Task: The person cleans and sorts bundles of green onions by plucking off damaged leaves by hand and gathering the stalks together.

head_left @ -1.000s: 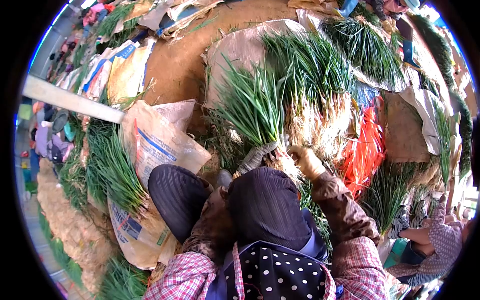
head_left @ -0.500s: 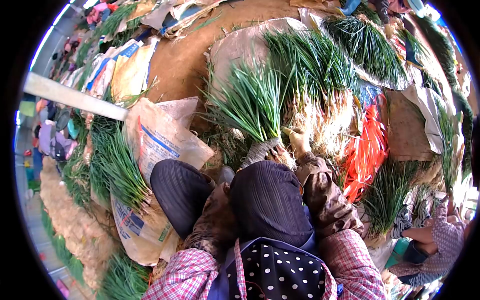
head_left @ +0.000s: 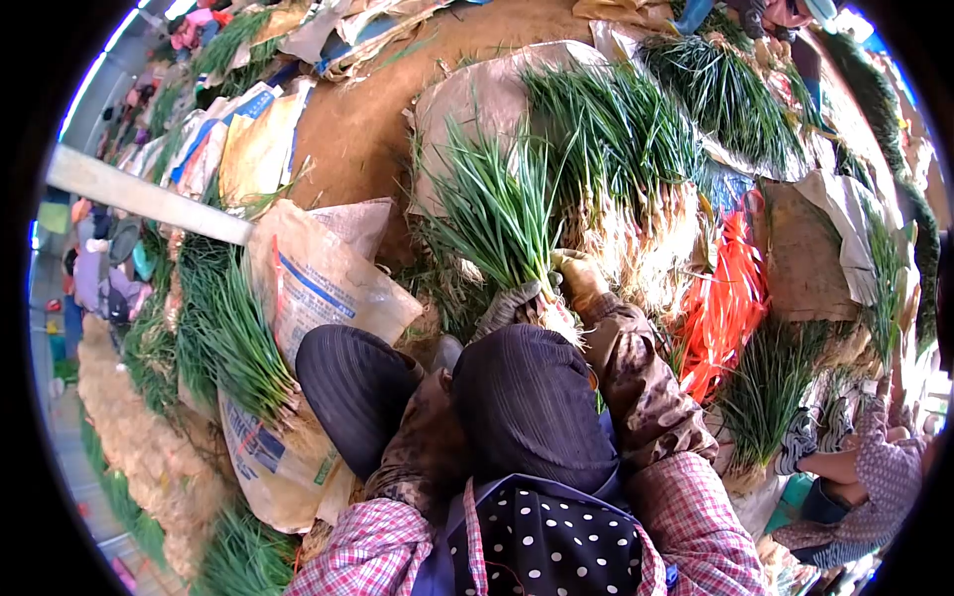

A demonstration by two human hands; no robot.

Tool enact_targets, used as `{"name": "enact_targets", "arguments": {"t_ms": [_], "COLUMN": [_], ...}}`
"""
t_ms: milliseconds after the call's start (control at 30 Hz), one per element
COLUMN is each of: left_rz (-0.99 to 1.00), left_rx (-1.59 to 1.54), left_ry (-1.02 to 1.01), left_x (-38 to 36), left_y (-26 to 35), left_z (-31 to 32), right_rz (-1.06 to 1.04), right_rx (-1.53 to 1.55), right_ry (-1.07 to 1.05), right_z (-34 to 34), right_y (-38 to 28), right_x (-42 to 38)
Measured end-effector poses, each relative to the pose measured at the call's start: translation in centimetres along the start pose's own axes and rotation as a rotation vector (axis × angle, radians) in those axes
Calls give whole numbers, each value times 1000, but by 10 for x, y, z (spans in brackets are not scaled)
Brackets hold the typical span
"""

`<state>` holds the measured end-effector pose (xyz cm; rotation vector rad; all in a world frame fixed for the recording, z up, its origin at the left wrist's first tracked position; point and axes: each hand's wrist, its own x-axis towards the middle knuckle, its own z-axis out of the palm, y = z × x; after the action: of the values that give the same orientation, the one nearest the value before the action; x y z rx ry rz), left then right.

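Note:
My left hand (head_left: 507, 303), in a grey glove, is wrapped round the lower stems of a bunch of spring onions (head_left: 497, 214), in front of my raised knee. Its long green leaves fan up and to the left, and the pale roots hang below the grip. On the right side of the stems is my right hand (head_left: 583, 278), in a yellowish, soiled glove, with its fingers curled in against the bunch. Just beyond lies a row of more spring onions (head_left: 631, 129), their roots towards me, on a pale sack (head_left: 467, 104).
Red plastic strips (head_left: 728, 303) lie to the right, beside a brown sack (head_left: 815, 258). Printed sacks (head_left: 313, 288) and another bundle of spring onions (head_left: 243, 338) are on the left. A pale pole (head_left: 149, 194) juts in there. A person (head_left: 865, 477) sits at the lower right.
The bunch has tilted slightly and its leaves have shifted left and down. My right hand's fingers have curled in against the stems.

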<state>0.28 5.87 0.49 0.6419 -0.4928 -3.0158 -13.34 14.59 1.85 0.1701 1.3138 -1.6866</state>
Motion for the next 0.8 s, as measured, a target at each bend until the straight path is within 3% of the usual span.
{"name": "enact_targets", "arguments": {"t_ms": [33, 133, 167, 200, 267, 333, 367, 433, 467, 533, 667, 733, 800], "left_rz": [-16, -51, -56, -61, -75, -92, -112, -94, -86, -76, -73, -81, -91], "left_rx": [-1, -14, -13, -17, -23, -29, -19, -41, -51, -59, -56, -53, -51], "left_ry": [-3, -20, -29, -40, -68, -95, -126, -85, -65, -44, -21, -12, -5], "left_x": [2, 3, 4, 5, 6, 7, 6, 6, 5, 4, 5, 7, 8], "left_y": [1, 4, 4, 5, 9, 10, 11, 9, 8, 7, 9, 9, 6], "left_z": [-5, -13, -15, -17, -19, -22, -23, -15, -10, 1, 9, 3, -3], "right_rz": [6, -174, -118, -194, -188, -262, -266, -444, -505, -560, -743, -777, -861], "right_rx": [-191, -970, -1470, -1477, -1503, -1572, -1521, -1416, -1469, -1630, -1545, -1304, -1443], "right_ry": [154, 39, -34, -40, -228, -39, 254, 620, 694, 689, 560, 494, 407], "right_z": [5, -43, -30, -24, -88, -59, -31, -32, -41, -67, -90, -78, -48], "right_y": [0, 44, 30, 19, 84, 32, 1, -34, -49, -74, -71, -49, -36], "right_x": [3, 46, 26, -4, 48, 8, -11, 2, 17, 53, 85, 64, 1]}}
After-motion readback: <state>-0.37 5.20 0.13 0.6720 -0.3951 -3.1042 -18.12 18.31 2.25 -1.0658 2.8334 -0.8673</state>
